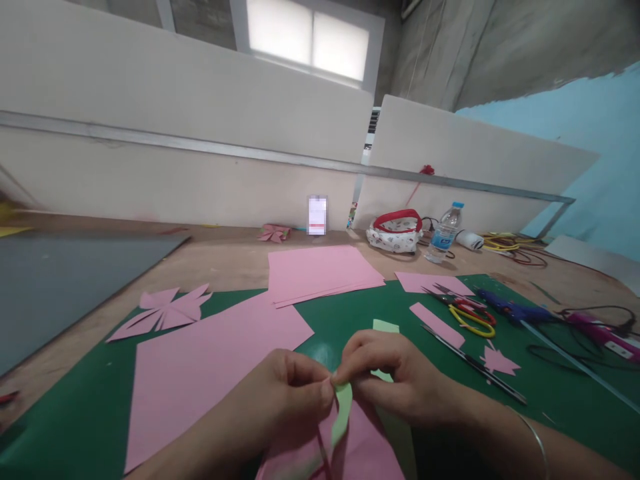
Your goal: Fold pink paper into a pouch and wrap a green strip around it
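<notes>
A light-green paper strip (343, 415), curved along its length, hangs down from between my two hands. My left hand (295, 390) pinches at its upper end with thumb and forefinger. Close against it, my right hand (387, 373) is closed on the same end, thumb and finger pressed together. Exactly what lies between the fingertips is hidden. Below the strip there is pink paper (373, 443) near the camera, partly covered by my hands. Another piece of light-green paper (386, 326) shows behind my right hand.
A large pink sheet (200, 380) and stacked pink sheets (320, 273) lie on the green mat (60, 427). Cut pink petals (165, 310) are at left. Rightward are scissors (470, 320), a pen (480, 367), a blue glue gun (515, 310), a water bottle (445, 233) and a pouch (395, 233).
</notes>
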### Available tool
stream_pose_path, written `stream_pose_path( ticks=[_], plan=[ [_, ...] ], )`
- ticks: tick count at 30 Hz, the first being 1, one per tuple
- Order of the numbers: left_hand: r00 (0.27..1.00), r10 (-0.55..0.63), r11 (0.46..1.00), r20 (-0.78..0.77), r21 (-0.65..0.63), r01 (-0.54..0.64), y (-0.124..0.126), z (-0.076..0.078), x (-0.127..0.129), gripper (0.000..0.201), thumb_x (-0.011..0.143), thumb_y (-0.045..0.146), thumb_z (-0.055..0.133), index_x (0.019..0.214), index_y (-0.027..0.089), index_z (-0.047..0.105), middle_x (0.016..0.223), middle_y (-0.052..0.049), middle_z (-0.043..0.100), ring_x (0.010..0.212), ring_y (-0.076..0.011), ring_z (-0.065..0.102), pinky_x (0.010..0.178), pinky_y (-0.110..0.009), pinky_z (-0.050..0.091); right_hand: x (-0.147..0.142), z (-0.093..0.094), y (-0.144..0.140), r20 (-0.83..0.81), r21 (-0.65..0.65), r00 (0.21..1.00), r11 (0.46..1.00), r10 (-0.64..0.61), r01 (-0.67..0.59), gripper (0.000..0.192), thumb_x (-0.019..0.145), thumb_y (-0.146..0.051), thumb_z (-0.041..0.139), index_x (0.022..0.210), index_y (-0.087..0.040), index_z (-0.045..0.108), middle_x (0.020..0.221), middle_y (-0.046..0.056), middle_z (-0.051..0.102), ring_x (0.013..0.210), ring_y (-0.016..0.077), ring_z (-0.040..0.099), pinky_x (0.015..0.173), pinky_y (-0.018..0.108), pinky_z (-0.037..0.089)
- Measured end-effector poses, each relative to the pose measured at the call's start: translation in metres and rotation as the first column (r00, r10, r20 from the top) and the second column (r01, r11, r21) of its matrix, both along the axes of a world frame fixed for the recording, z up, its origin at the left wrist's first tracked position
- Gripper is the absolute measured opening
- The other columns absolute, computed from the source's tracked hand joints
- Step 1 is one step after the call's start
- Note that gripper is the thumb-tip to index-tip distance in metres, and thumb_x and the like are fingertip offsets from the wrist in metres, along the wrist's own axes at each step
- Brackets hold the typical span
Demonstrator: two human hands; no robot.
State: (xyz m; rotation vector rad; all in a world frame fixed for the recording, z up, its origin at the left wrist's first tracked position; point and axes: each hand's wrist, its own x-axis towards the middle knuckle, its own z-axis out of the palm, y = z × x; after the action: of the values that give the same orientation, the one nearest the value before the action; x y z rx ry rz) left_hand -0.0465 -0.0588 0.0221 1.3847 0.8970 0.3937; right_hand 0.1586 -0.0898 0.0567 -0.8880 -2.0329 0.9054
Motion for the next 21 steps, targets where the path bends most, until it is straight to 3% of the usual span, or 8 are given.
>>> stream_pose_path(
  ticks=[3,7,11,13,15,21],
  plan=[
    [0.999,-0.011,1.000,0.043,-0.016,0.011,-0.003,0.008,0.000,0.047,0.066,0.060,0.068,0.074,0.014,0.070,0.056,0.001,0.058,0.053,-0.0129,0.050,0.053,-0.027,0.036,0.001,0.000,-0.001,0.037,0.076,0.999,0.997,-0.010,0.007,0.025,0.078,-0.005,0.058,0.092,-0.013,0.078,0.082,0.008,0.064,0.072,0.0136,0.060,0.065,0.025,0.046],
    [0.999,-0.008,1.000,0.037,0.004,0.008,-0.006,0.016,0.001,0.040,0.065,0.054,0.069,0.064,0.014,0.067,0.050,0.005,0.048,0.048,-0.0090,0.036,0.048,-0.024,0.025,0.002,0.003,-0.004,0.061,0.102,0.998,0.995,0.015,-0.021,0.027,0.077,-0.004,0.057,0.090,-0.015,0.078,0.083,0.007,0.063,0.073,0.0127,0.059,0.066,0.024,0.046],
    [1.000,0.016,0.999,0.001,0.032,-0.016,-0.007,0.018,0.002,0.033,0.068,0.044,0.068,0.059,0.013,0.065,0.051,0.005,0.044,0.050,-0.0085,0.033,0.049,-0.024,0.021,0.003,0.007,-0.003,0.000,-0.174,1.000,0.985,-0.024,0.024,0.023,0.084,-0.016,0.057,0.100,-0.015,0.074,0.087,0.006,0.064,0.078,0.0133,0.060,0.070,0.025,0.047],
    [0.999,0.048,0.998,-0.024,0.047,-0.046,-0.007,0.019,0.002,0.031,0.069,0.043,0.066,0.061,0.012,0.066,0.054,0.004,0.048,0.053,-0.0097,0.036,0.050,-0.024,0.023,0.001,0.007,-0.002,-0.015,-0.342,0.995,0.936,-0.099,0.088,0.024,0.088,-0.026,0.054,0.100,-0.013,0.070,0.080,0.004,0.063,0.071,0.0131,0.059,0.065,0.025,0.046],
    [0.995,0.082,0.995,-0.048,0.066,-0.079,-0.008,0.021,0.003,0.032,0.069,0.043,0.066,0.064,0.012,0.067,0.055,0.002,0.052,0.053,-0.0107,0.039,0.050,-0.025,0.025,-0.003,0.005,-0.001,0.011,-0.418,0.991,0.900,-0.135,0.127,0.026,0.087,-0.035,0.055,0.090,-0.012,0.065,0.070,0.001,0.058,0.062,0.0116,0.053,0.056,0.023,0.042],
    [0.992,0.118,0.992,-0.045,0.058,-0.115,-0.010,0.022,0.010,0.030,0.062,0.042,0.068,0.055,0.014,0.061,0.048,0.004,0.047,0.047,-0.0092,0.035,0.045,-0.024,0.022,-0.017,0.002,-0.003,0.184,-0.220,0.961,0.944,-0.207,0.246,0.012,0.079,-0.018,0.058,0.068,-0.014,0.058,0.060,-0.004,0.051,0.060,0.0086,0.044,0.053,0.020,0.032]
  ],
)
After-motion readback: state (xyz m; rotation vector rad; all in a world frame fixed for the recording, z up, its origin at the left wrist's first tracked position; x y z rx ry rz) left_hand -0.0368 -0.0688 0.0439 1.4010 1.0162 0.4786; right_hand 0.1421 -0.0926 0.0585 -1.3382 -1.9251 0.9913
